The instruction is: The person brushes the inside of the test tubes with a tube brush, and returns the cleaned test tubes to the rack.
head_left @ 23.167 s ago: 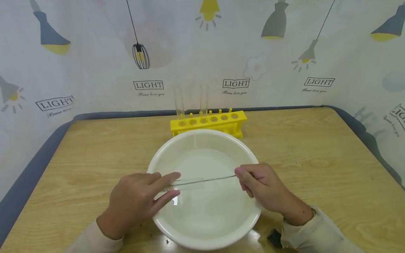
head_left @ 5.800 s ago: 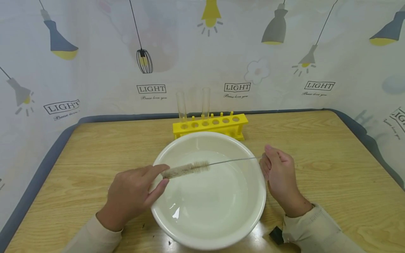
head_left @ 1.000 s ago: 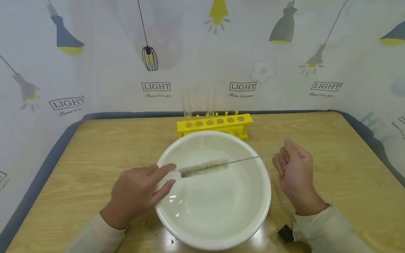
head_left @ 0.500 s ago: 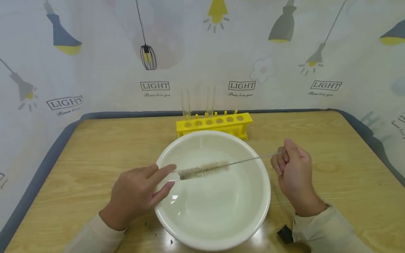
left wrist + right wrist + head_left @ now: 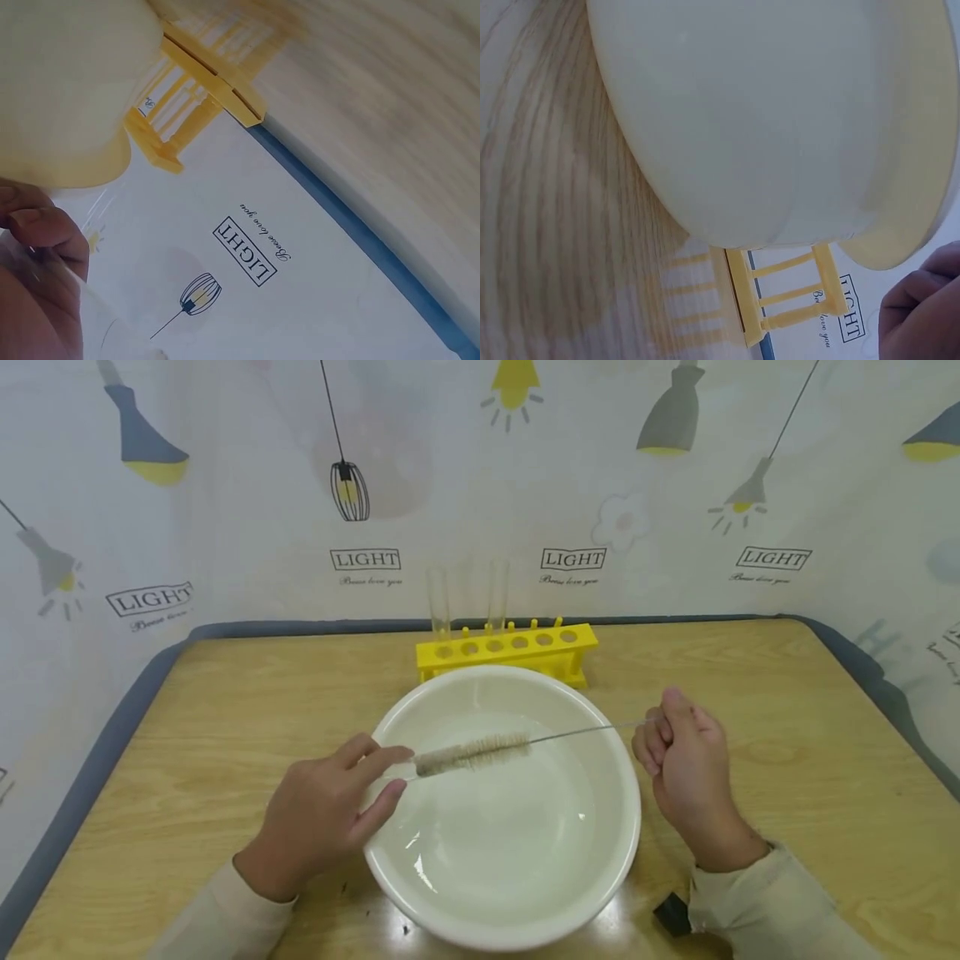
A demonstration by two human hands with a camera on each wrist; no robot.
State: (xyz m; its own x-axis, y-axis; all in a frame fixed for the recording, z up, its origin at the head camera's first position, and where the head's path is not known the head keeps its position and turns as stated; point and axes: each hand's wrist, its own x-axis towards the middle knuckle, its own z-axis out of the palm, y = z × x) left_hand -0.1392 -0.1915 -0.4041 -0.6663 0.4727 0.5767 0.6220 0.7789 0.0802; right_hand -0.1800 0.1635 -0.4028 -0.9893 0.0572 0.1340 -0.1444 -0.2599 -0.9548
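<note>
Over the white basin (image 5: 502, 931), my left hand (image 5: 318, 814) holds a clear glass test tube (image 5: 409, 769) between thumb and fingers, its mouth pointing right. A test tube brush (image 5: 501, 747) with pale bristles lies partly inside the tube. Its inner bristles are pressed flat by the glass, while the outer ones stand free past the mouth. To the right of the basin, my right hand (image 5: 690, 772) grips the brush's twisted wire handle with curled fingers. The left wrist view shows part of the left hand (image 5: 45, 255) around the clear tube; the right wrist view catches only some knuckles (image 5: 926, 307).
Behind the basin stands a yellow test tube rack (image 5: 506, 646) with two clear test tubes (image 5: 497, 597) upright in it. Water appears to fill part of the basin. A small black object (image 5: 672, 914) sits by the right sleeve. A lamp-printed cloth backs the wooden table (image 5: 247, 710).
Long before, the brush sat deep in the tube; since then the right hand has drawn it partly out. Over the last second both hands shifted slightly left, grips unchanged.
</note>
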